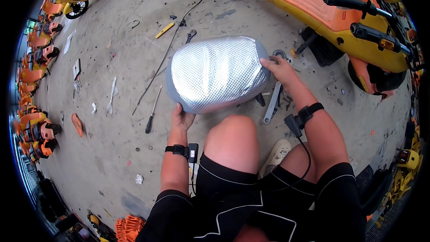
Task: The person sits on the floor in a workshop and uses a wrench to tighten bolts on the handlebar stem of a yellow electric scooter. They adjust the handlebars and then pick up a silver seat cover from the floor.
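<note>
Between my hands is a rounded, silver, foil-faced piece [215,74] with a quilted surface and grey ends, like a padded seat cover. I cannot tell its exact kind. My left hand [181,117] grips its near left corner, the fingers tucked underneath. At the right end, my right hand [277,68] has its thumb on the grey edge and its other fingers below. The piece hides the ground under it. An adjustable wrench [191,36] lies just past its far edge, and a grey spanner [273,104] is beside its near right side.
A yellow and orange scooter [309,6] stands at the far right, its handlebar grips reaching inward. On the concrete floor lie a screwdriver [150,123], a long black cable [169,49], a yellow-handled tool [165,30] and an orange shard [77,124]. More scooters [33,76] line the left.
</note>
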`<action>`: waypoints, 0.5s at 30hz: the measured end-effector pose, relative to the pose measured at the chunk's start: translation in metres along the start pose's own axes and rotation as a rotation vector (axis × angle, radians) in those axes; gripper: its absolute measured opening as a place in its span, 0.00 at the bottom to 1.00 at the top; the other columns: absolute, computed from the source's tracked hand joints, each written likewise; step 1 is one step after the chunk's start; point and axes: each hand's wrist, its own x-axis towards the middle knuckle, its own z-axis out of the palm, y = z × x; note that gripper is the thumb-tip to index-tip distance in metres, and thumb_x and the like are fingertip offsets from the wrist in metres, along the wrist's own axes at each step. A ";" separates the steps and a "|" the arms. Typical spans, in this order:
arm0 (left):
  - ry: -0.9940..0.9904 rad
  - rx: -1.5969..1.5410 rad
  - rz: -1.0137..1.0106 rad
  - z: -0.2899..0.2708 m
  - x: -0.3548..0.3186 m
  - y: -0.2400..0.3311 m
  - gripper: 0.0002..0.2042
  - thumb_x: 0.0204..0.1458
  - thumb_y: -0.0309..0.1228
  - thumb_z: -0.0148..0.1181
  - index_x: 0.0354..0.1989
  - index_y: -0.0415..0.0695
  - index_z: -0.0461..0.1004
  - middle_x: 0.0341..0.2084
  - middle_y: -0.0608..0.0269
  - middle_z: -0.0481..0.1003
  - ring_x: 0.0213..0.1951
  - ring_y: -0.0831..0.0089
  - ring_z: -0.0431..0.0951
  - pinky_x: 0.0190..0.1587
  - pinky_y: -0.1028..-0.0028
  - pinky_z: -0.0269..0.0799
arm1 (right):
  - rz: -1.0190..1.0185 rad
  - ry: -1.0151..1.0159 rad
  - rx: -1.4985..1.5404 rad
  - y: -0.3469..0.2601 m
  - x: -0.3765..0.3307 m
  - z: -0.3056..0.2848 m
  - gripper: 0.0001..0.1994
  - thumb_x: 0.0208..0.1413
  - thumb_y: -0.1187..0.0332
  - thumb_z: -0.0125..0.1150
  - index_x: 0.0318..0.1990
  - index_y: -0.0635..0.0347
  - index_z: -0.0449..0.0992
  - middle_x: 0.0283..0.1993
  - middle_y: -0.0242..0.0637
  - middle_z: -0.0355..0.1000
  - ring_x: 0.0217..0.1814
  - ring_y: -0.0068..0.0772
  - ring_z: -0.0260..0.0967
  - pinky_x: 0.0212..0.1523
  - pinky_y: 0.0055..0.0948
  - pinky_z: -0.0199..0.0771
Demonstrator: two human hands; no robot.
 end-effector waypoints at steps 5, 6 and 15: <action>0.239 0.675 -0.293 0.013 -0.028 0.033 0.31 0.59 0.46 0.66 0.62 0.35 0.68 0.60 0.53 0.72 0.61 0.58 0.72 0.65 0.54 0.69 | -0.046 0.072 -0.009 0.005 -0.002 0.011 0.50 0.47 0.41 0.76 0.68 0.72 0.65 0.64 0.61 0.68 0.67 0.49 0.69 0.63 0.40 0.70; 0.248 0.768 -0.345 0.021 -0.031 0.041 0.30 0.59 0.47 0.65 0.60 0.34 0.68 0.58 0.52 0.73 0.60 0.58 0.73 0.63 0.55 0.70 | -0.021 0.072 -0.013 0.006 -0.001 0.012 0.50 0.47 0.41 0.76 0.68 0.71 0.65 0.64 0.61 0.69 0.66 0.50 0.69 0.63 0.40 0.70; 0.099 1.764 -0.104 0.195 0.052 0.097 0.18 0.61 0.41 0.62 0.32 0.34 0.77 0.24 0.63 0.77 0.28 0.72 0.76 0.34 0.71 0.71 | -0.018 0.173 -0.137 0.001 -0.008 0.020 0.47 0.46 0.39 0.73 0.66 0.68 0.68 0.61 0.59 0.72 0.63 0.51 0.73 0.61 0.39 0.73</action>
